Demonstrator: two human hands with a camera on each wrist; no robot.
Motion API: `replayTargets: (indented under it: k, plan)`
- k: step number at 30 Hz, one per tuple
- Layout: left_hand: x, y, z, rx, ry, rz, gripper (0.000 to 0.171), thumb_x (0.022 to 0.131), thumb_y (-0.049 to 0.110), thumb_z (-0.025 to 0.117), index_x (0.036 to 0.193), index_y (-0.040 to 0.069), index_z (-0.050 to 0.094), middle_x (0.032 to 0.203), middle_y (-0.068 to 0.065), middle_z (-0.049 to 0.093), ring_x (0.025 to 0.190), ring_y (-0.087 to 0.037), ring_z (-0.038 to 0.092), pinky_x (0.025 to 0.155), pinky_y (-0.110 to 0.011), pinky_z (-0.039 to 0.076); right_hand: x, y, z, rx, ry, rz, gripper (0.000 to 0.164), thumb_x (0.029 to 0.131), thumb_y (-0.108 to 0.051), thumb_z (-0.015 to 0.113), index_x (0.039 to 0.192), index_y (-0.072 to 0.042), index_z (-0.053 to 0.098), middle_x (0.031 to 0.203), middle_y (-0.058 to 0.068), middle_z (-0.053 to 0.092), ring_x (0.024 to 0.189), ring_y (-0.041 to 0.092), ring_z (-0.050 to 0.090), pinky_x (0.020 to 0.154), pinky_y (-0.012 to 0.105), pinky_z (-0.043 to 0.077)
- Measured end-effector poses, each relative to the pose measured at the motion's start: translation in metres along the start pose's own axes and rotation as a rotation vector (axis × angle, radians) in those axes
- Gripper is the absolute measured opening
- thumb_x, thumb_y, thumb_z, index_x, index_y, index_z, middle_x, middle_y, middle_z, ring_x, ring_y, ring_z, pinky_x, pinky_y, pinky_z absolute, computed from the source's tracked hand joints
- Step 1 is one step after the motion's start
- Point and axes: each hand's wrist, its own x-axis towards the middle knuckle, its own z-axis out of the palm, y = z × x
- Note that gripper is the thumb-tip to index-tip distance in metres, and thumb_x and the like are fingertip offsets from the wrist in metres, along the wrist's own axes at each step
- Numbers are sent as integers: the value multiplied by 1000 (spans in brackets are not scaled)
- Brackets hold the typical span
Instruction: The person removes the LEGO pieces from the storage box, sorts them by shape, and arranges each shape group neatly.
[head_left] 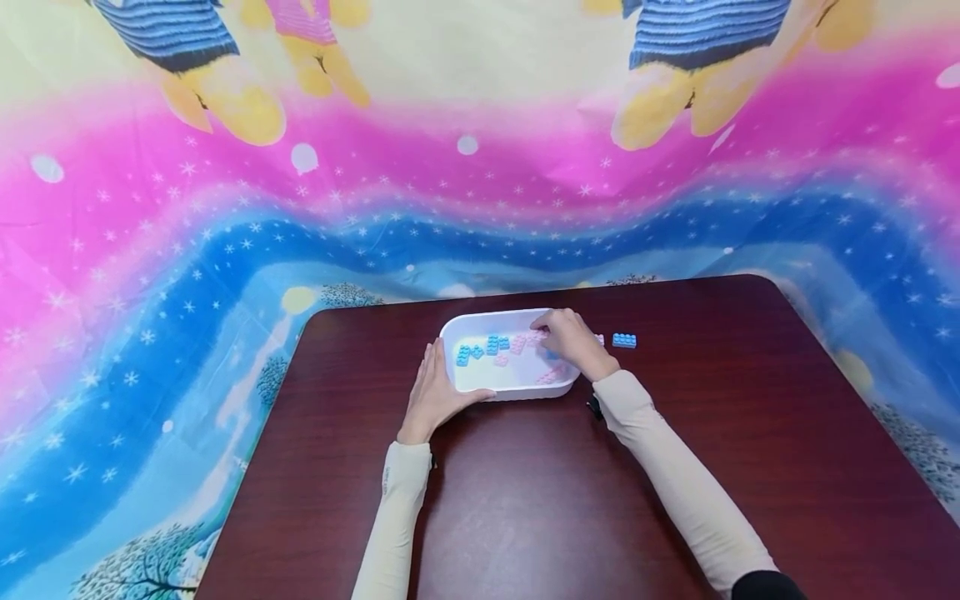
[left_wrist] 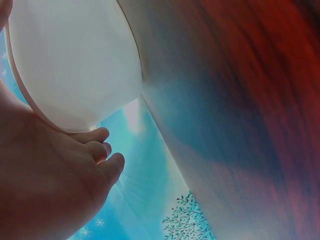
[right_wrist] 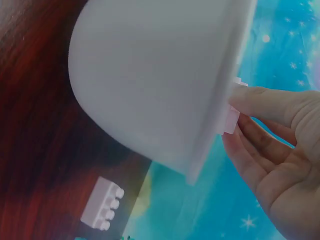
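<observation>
A white plastic tub (head_left: 517, 392) sits on the table with blue and pink building bricks inside. My left hand (head_left: 435, 393) lies against its left end, fingers fairly straight along the outer wall and thumb spread over the near rim. In the left wrist view, the fingertips of that hand (left_wrist: 60, 172) show beyond the rim. Over the right part of the tub is my right hand (head_left: 567, 335). Thumb and fingers of this hand (right_wrist: 282, 165) pinch a pink building brick (right_wrist: 231, 121) near the rim in the right wrist view, partly hidden by the thumb.
Right of the tub, a blue brick (head_left: 624, 340) and a pink brick (right_wrist: 101, 204) lie on the dark reddish table (head_left: 750, 417). Behind the table's far edge hangs a colourful printed cloth (head_left: 480, 200).
</observation>
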Motion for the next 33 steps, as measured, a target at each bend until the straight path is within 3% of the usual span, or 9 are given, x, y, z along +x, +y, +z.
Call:
replayTargets:
  k: [13, 18, 25, 33]
  plan:
    - [0, 0, -1, 2, -9, -8, 139, 74, 61, 90, 169, -1, 10, 174, -22, 16, 162, -37, 10, 129, -50, 18, -11, 21, -26, -8, 76, -17, 25, 94, 6, 75, 120, 7, 77, 122, 26, 72, 111, 39, 70, 91, 49, 59]
    - [0, 0, 0, 3, -16, -8, 139, 74, 61, 90, 169, 0, 9, 175, -21, 16, 162, -35, 10, 129, -50, 17, -21, 38, -31, 41, 90, -6, 26, 93, 9, 75, 119, 10, 76, 117, 27, 73, 99, 37, 71, 78, 46, 63]
    - [-1, 0, 1, 17, -21, 0, 139, 74, 63, 89, 169, -1, 9, 175, -20, 15, 162, -35, 10, 129, -50, 18, -33, 62, -36, 2, 136, -35, 22, 91, 9, 76, 113, 10, 78, 108, 25, 75, 96, 38, 72, 85, 52, 59]
    - [-1, 1, 0, 14, -9, -6, 137, 75, 61, 90, 169, 0, 9, 175, -19, 15, 163, -34, 10, 129, -50, 17, -46, 80, -34, -15, 88, 7, 22, 92, 10, 73, 113, 8, 79, 109, 25, 75, 97, 37, 70, 84, 52, 59]
